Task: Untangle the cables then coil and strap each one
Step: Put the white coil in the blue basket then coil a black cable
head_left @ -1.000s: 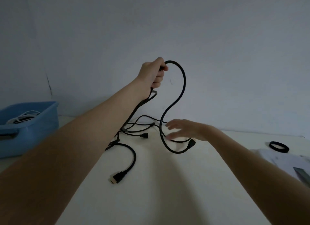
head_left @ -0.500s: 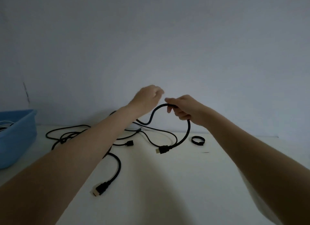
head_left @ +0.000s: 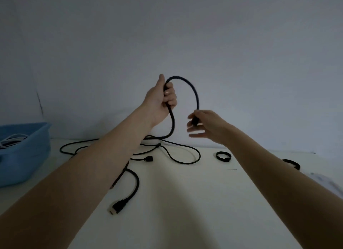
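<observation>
A thick black cable (head_left: pixel 193 89) arches in the air between my hands. My left hand (head_left: pixel 159 98) grips it in a fist, thumb up, and the cable runs down from there to the table. My right hand (head_left: pixel 202 125) pinches the cable's plug end, with its lower fingers spread and blurred. The cable's other plug (head_left: pixel 117 207) lies on the white table (head_left: pixel 185 202) near me. A thinner black cable (head_left: pixel 183 160) loops on the table behind, with a small plug (head_left: pixel 148 158); part of it is hidden by my left forearm.
A blue plastic bin (head_left: pixel 27 156) with white cables inside stands at the left. Two black strap rings lie on the table, one (head_left: pixel 222 156) at mid right and another (head_left: pixel 293 163) partly behind my right forearm. A grey wall rises right behind the table.
My left hand rose and now grips the thick cable in a fist. My right hand slid along the cable to its plug end, which lifted off the table, forming a taller arch.
</observation>
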### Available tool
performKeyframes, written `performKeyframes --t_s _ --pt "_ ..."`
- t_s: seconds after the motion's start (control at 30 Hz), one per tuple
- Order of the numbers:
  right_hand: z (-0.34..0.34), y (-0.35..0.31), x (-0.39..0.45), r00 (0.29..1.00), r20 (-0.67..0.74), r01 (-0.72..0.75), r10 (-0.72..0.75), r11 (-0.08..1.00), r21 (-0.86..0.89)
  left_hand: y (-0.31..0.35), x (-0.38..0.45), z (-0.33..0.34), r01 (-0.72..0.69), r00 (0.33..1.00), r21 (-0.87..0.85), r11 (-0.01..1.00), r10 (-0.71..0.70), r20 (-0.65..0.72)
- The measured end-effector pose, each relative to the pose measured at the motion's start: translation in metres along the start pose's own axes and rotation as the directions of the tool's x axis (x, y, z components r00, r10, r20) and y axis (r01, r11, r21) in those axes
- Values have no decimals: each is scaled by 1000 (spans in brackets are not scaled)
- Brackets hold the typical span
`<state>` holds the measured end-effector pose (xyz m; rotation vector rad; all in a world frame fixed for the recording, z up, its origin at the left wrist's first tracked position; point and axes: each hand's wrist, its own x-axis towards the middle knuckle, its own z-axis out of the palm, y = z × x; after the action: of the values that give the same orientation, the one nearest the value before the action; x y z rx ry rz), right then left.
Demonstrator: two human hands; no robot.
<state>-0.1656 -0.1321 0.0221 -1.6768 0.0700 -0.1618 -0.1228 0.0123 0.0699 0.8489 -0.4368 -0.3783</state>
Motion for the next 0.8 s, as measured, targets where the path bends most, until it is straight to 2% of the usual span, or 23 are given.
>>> performKeyframes --t_s 0.07,0.13,0.2,0.23,0.3,0.33,0.37,0.4,0.43,0.5,0.57,0.67,0.73,0.77,0.8 --pt "19 -2 -3 994 30 -97 103 982 -161 -8 -3 4 56 997 12 998 -56 60" --pt "30 -4 -2 991 52 -113 127 967 -228 -13 -4 7 92 992 4 996 -92 89" --pt "32 -5 0 993 -7 -113 116 955 -273 -12 -2 7 82 995 -28 996 -81 50" --pt "30 -3 2 995 -72 -87 65 929 -360 -10 0 6 62 998 -30 998 -62 18" --pt "22 -1 6 972 -189 9 -139 826 -564 -7 3 3 33 999 -15 999 -33 -21" --pt "19 -1 5 953 -177 102 -246 809 -579 -6 4 2 31 999 -12 999 -32 -21" --pt "16 -2 3 953 -108 195 -284 843 -502 -5 5 1 38 999 -10 999 -38 -11" --pt "14 -3 -1 967 19 242 -252 900 -362 -5 6 1 47 999 -9 999 -47 6" --pt "14 -3 -5 966 175 230 -189 939 -256 -3 6 1 55 998 -7 998 -55 27" --pt "16 2 -11 903 423 200 -74 944 -263 5 5 4 64 995 6 998 -64 72" --pt "19 13 -10 860 509 199 -43 946 -257 20 3 7 64 994 54 996 -69 88" --pt "23 28 2 906 422 167 -35 946 -279 51 2 10 71 995 143 987 -81 64" --pt "22 29 17 963 269 155 -34 883 -443 62 -3 10 132 988 262 956 -147 38" --pt "17 25 23 984 173 143 -44 775 -616 62 -5 10 178 980 335 925 -199 29" --pt "13 18 28 992 105 126 -71 585 -801 61 -7 7 218 969 412 885 -245 14"
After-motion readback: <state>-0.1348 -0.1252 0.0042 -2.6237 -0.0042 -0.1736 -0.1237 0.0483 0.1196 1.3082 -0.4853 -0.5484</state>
